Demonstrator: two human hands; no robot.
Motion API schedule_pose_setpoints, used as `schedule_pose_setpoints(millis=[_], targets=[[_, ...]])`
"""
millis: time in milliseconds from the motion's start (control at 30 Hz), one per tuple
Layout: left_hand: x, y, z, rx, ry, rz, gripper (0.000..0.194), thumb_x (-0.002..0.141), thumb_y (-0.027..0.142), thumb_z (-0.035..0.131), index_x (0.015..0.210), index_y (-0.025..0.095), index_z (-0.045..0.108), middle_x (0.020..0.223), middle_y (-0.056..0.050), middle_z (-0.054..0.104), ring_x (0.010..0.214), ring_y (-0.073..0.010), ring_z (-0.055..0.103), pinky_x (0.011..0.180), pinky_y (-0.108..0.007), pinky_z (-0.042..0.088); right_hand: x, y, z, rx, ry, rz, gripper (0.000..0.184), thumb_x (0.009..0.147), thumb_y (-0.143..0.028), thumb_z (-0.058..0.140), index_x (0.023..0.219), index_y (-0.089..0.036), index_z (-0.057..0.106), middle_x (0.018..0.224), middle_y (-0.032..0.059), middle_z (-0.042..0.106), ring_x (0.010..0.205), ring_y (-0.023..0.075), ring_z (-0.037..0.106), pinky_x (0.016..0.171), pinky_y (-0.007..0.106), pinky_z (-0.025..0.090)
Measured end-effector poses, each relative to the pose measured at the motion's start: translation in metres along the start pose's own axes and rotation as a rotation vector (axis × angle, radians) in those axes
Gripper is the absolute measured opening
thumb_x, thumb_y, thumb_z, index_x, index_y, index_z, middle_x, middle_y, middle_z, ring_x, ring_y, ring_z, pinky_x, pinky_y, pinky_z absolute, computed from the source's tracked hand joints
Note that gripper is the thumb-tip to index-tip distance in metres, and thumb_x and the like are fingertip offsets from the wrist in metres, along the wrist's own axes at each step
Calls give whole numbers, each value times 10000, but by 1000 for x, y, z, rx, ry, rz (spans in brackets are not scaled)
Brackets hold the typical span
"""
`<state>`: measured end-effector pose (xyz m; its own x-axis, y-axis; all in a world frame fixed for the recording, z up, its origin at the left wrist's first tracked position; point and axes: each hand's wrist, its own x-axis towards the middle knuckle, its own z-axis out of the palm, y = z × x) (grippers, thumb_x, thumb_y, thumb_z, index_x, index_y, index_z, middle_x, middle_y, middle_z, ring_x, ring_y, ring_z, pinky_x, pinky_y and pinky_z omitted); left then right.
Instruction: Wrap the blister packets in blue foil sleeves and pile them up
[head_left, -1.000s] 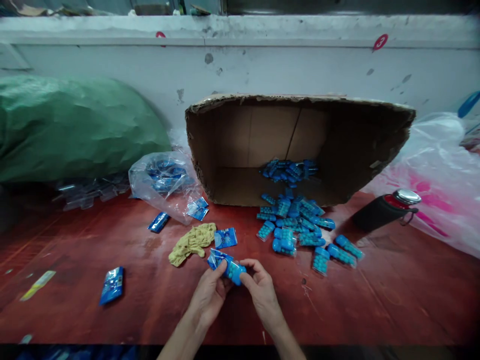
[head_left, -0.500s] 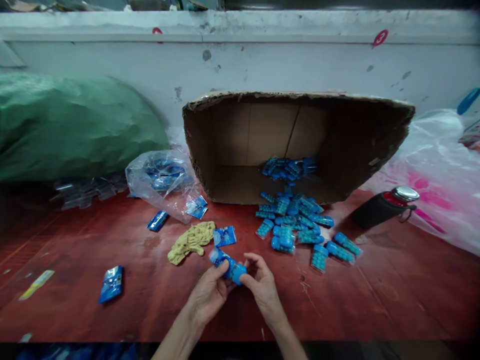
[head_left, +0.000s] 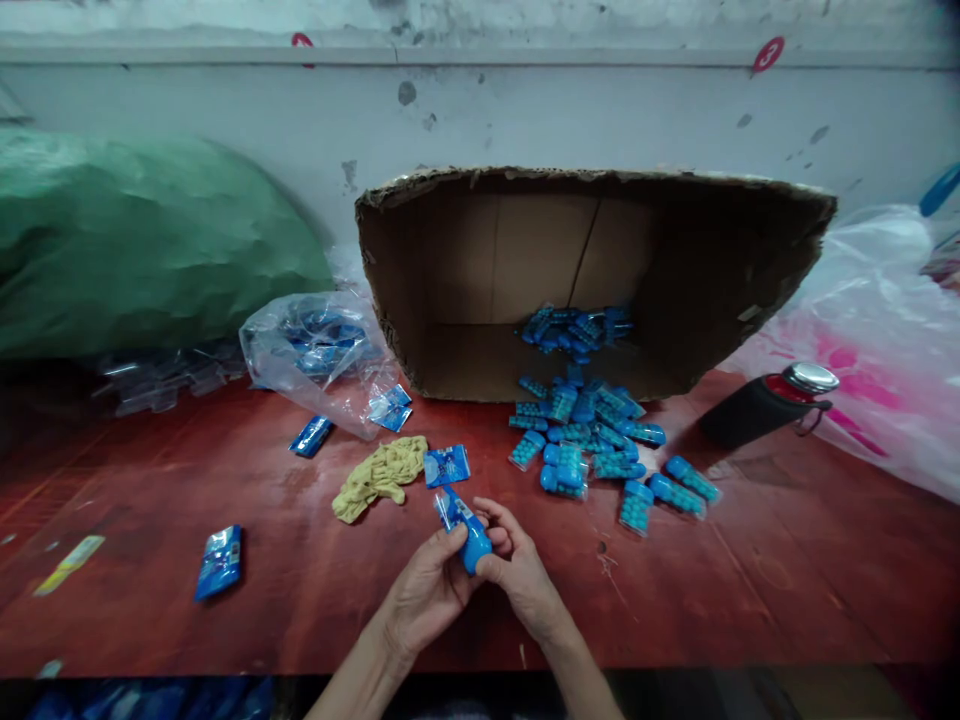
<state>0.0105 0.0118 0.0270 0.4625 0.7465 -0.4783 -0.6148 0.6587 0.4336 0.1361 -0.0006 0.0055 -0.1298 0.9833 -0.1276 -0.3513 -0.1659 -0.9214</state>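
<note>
Between my two hands is a small blue-capped bottle, its round cap pointing down toward me and a printed blue film sleeve around its upper part. My left hand pinches it from the left, thumb on top. My right hand closes on the cap end with thumb and fingers. Just beyond lies a flat printed blue sleeve, beside a crumpled yellow glove. Several clear bottles with blue caps and blue balls inside lie in a heap to the right.
A cardboard box lies on its side, with more bottles inside. At left are a clear bag of blue sleeves, a green sack and a blue packet. A dark flask leans at right near a pink-and-white plastic bag.
The bottle has turned more upright in my hands, cap end toward me. My right fingers have come in closer around it. The view has shifted slightly.
</note>
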Motion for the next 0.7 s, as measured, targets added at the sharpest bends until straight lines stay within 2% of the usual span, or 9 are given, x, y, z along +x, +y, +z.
schedule_pose_setpoints(millis=[133,233,300,367,433,500,600,700], targets=[[0,-3,5,-18,-14,-8,188,742,148,563,919,123,625,856,-93,697,931,-227,614,857,-342,445,1,-2,-1,-31,7,26,504,643,-181,616,1135,-238,524,981,16,611,776,153,588,724,292,481],[2,-5,6,-15,15,-11,168,763,173,542,887,103,631,830,-102,696,885,-226,628,846,-358,450,2,-4,3,-196,106,-67,388,641,-140,590,1019,-227,591,973,21,599,844,171,577,781,302,468],[5,-6,7,-23,57,17,150,769,173,533,849,99,636,803,-94,692,833,-205,637,813,-333,465,1,-5,7,-335,218,-162,334,636,-121,585,950,-232,620,1004,27,576,938,190,546,849,307,436],[7,-7,9,-49,96,66,128,762,155,539,831,110,637,793,-74,684,791,-173,634,778,-293,472,-1,-3,11,-434,301,-212,336,647,-136,596,966,-239,617,1049,39,553,996,203,518,888,312,411],[8,-9,11,-72,132,104,91,745,149,562,797,124,633,759,-46,670,729,-136,623,729,-248,473,-4,0,16,-506,350,-206,318,663,-171,613,975,-232,613,1069,54,545,1015,215,505,898,319,401],[8,-10,12,-64,155,121,63,722,166,596,769,134,623,716,-22,652,669,-109,603,686,-220,464,-6,0,18,-553,386,-184,225,681,-205,616,905,-216,628,1059,65,550,1001,220,509,879,316,406],[6,-11,12,44,178,143,104,697,242,628,742,154,595,713,-13,643,668,-117,594,664,-229,452,-8,-3,19,-549,366,-181,110,707,-224,598,812,-201,622,987,55,580,924,205,538,817,287,427],[0,-7,4,286,255,155,241,704,404,582,757,169,575,762,-49,647,726,-177,605,638,-275,449,-7,-7,16,-475,288,-139,83,740,-231,563,807,-195,597,816,16,612,761,167,566,710,252,447]])
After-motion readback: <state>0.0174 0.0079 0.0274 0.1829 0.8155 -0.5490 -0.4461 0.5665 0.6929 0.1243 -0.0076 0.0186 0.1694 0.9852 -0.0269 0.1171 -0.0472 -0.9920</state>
